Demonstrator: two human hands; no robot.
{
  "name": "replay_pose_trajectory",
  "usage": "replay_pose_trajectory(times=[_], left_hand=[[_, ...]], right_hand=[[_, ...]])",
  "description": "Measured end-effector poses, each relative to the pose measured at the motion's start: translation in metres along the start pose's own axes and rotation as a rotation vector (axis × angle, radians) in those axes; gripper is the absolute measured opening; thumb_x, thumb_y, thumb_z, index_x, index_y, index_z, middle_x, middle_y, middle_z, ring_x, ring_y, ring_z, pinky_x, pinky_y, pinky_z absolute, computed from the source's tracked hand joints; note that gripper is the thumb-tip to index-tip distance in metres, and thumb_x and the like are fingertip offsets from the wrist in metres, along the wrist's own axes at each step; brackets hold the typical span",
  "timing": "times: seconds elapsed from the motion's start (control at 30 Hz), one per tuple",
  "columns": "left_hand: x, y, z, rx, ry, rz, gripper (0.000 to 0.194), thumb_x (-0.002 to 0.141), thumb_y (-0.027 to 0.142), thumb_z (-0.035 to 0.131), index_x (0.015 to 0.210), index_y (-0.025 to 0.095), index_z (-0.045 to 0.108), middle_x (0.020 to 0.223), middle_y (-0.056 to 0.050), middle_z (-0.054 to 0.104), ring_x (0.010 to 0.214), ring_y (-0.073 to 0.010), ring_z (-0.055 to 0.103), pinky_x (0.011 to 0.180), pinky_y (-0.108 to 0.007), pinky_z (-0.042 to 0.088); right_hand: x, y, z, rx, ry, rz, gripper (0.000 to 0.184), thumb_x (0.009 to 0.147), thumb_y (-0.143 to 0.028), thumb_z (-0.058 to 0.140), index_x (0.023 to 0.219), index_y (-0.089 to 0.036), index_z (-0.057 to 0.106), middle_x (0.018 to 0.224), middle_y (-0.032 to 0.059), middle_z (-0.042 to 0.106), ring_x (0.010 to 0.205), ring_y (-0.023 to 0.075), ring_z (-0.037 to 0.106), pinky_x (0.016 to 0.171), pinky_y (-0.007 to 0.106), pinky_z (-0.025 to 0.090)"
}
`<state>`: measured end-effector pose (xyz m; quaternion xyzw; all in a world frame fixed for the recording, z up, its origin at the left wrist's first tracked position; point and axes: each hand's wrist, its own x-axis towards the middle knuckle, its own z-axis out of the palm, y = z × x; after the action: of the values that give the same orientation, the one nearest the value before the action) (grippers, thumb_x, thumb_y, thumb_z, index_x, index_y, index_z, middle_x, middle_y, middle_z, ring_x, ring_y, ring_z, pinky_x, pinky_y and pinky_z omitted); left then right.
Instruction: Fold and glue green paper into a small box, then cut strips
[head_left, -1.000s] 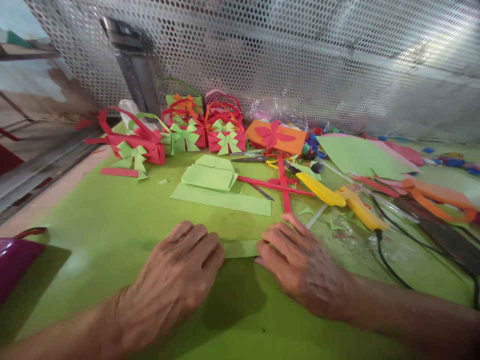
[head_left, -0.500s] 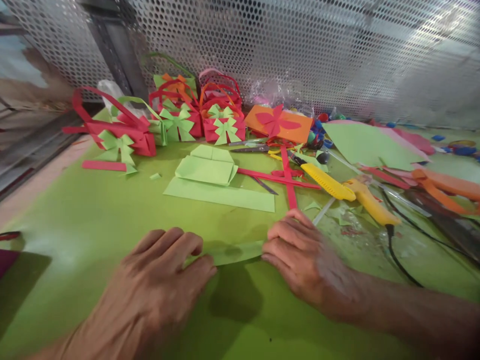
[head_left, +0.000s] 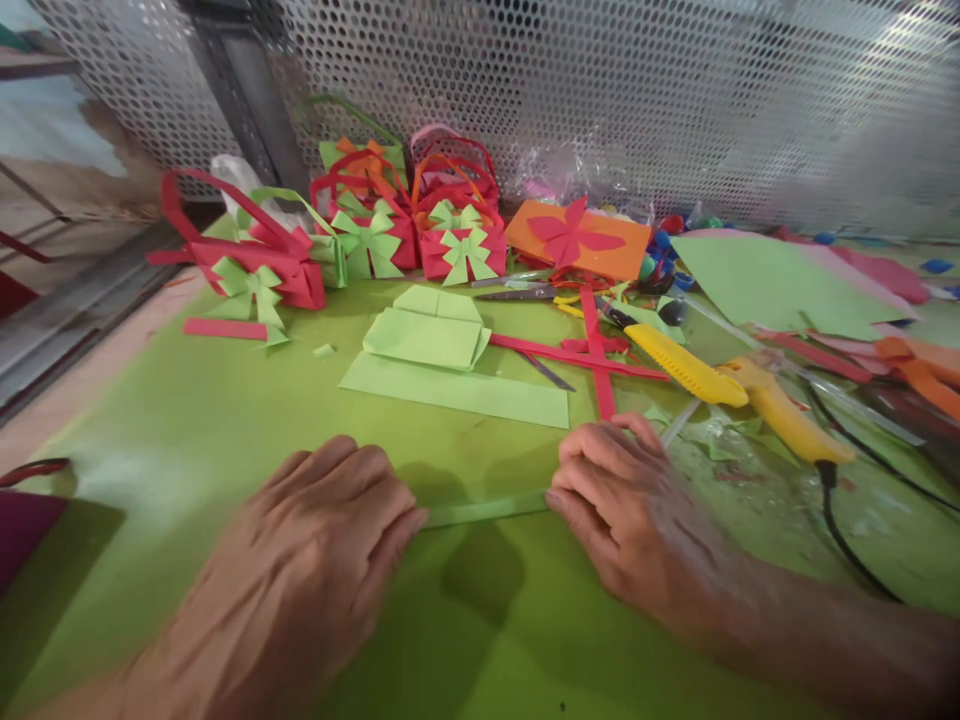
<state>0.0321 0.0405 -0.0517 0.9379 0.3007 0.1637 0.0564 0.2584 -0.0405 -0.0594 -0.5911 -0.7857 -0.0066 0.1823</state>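
Between my two hands a narrow green paper strip (head_left: pixel 484 510) is stretched just over the green tabletop (head_left: pixel 225 420). My left hand (head_left: pixel 322 540) is closed on its left end, the thumb along the near side. The right end sits pinched in my right hand (head_left: pixel 626 510); both ends are hidden under the fingers. Beyond the hands lies a folded green paper piece (head_left: pixel 424 335), with a flat green paper strip (head_left: pixel 457 392) in front of it. Crossed red paper strips (head_left: pixel 600 365) lie just past my right hand.
Red paper bags with green bows (head_left: pixel 461 245) stand at the back before a perforated metal panel (head_left: pixel 480 70). A yellow utility knife (head_left: pixel 679 360) and a yellow glue gun (head_left: pixel 795 415) with black cord lie right. Green paper sheets (head_left: pixel 780 275) are behind them; a purple object (head_left: pixel 30 525) is far left.
The green strip between my hands looks narrower and straighter than before. My left hand has shifted its hold and drawn the fingers in, and my hands are wider apart. The view has shifted.
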Motion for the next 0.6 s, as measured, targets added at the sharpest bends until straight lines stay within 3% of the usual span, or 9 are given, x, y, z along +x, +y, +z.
replay_pose_trajectory(times=[0.3,0.6], left_hand=[[0.009,0.008,-0.005,0.178,-0.109,0.052,0.026,0.082,0.015,0.046,0.058,0.02,0.053,0.06,-0.002,0.047,0.061,-0.0209,0.043,0.058,-0.034,0.028],[0.013,0.009,-0.005,0.21,-0.134,0.062,0.024,0.079,0.013,0.051,0.056,0.02,0.051,0.059,-0.002,0.048,0.059,-0.0204,0.043,0.057,-0.034,0.027]], right_hand=[[0.002,-0.001,-0.002,-0.034,-0.008,0.049,0.023,0.084,-0.015,0.047,0.061,-0.019,0.049,0.068,0.0006,0.048,0.067,0.0168,0.046,0.074,0.039,0.032],[0.006,0.0,-0.001,-0.044,-0.012,0.073,0.026,0.084,-0.019,0.049,0.058,-0.019,0.048,0.067,0.0004,0.048,0.066,0.0171,0.047,0.074,0.039,0.033]])
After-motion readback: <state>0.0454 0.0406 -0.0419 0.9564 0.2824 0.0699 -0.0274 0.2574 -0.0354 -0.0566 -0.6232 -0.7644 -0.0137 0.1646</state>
